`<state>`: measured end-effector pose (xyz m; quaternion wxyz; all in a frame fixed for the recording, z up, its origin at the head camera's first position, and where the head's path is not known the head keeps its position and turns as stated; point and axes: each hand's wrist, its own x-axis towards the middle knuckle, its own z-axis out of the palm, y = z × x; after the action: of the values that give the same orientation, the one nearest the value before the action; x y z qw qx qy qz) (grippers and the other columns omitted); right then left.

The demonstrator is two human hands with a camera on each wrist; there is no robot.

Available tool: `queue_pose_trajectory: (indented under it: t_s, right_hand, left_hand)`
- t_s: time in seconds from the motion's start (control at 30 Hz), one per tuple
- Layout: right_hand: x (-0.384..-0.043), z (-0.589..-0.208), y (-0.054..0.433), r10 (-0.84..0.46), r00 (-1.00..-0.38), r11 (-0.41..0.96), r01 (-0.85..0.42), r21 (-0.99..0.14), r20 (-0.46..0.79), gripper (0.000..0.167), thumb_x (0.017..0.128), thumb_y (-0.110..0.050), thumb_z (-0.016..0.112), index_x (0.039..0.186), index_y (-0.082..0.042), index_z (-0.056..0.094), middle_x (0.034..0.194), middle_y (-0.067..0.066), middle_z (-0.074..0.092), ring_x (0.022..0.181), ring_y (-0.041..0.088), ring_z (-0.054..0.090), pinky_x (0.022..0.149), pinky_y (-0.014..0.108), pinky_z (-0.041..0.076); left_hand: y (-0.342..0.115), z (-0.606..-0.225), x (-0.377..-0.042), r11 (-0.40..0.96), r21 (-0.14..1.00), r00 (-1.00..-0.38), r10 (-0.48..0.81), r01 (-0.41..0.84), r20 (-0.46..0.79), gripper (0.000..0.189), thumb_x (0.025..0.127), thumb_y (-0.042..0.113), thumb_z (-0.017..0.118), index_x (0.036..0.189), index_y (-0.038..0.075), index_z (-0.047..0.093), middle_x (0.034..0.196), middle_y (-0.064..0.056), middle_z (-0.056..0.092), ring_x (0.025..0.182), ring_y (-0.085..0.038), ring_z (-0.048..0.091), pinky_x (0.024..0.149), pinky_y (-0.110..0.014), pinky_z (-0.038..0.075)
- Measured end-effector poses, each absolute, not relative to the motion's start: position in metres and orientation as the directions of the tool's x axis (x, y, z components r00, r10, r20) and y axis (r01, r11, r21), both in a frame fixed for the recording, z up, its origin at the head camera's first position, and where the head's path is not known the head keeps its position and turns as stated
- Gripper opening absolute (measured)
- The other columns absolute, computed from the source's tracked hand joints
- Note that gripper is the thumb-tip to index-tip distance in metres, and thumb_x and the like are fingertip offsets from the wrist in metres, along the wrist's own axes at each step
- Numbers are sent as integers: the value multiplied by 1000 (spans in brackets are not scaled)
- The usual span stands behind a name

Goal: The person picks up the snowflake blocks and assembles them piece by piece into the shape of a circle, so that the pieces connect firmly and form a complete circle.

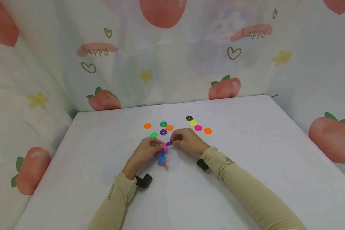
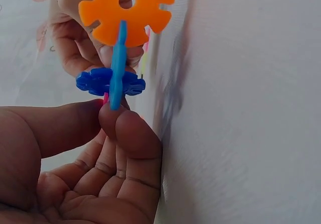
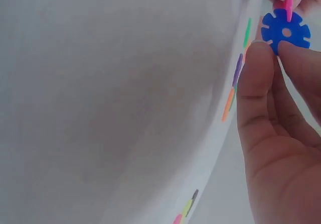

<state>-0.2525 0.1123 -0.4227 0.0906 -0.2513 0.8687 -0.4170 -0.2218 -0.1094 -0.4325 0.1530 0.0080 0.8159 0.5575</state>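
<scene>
Right wrist: blue disc (image 3: 277,30) pinched between fingers (image 3: 257,81).

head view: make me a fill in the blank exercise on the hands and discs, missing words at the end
The right hand pinches a ____ disc.
The left hand pinches a ____ disc.
Nearest the picture's bottom edge, the joined chain ends in one ____ disc.
On the table, ____ loose discs are orange.

Missing words: blue; pink; orange; three.

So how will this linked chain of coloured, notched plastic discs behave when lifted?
The chain likely feels light, since its discs look thin edge-on. It's probably stiff, as they're slotted together, but might pull apart, because only rims seem interlocked.
</scene>
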Motion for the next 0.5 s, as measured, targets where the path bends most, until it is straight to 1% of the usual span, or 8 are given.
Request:
queue_pose_trajectory:
  t_s: [0.13,0.33,0.4,0.5]
  right_hand:
    - [-251,-422,113,-497,-866,517,-349,-782,58,13,98,4,71,101,-8,77,98,3,75,95,20,67,93,39,57]
    - [-249,-421,109,-509,-855,498,-387,-776,100,13,97,6,71,99,-4,79,92,4,75,87,19,66,86,35,59]
    - [-249,-421,109,-503,-859,509,-379,-773,90,13,97,5,71,103,-3,79,93,4,75,87,19,67,87,35,59]
    - [-248,-421,113,-487,-871,536,-361,-763,70,16,99,1,70,113,-2,78,100,3,76,93,20,68,91,38,58]
  left_hand:
    - [-110,-430,-221,379,913,-955,181,-153,-235,19,106,12,68,117,-3,73,94,-8,75,83,-21,67,81,-29,58]
    - [-110,-432,-220,372,918,-959,181,-138,-218,17,105,10,69,114,-4,73,92,-9,74,81,-21,66,77,-28,56]
    - [-110,-433,-221,368,919,-958,182,-141,-220,17,105,10,69,114,-4,73,92,-8,74,81,-21,67,77,-28,56]
    - [-110,-434,-221,365,922,-956,196,-134,-216,17,105,10,69,116,-3,72,92,-8,75,81,-21,67,79,-29,58]
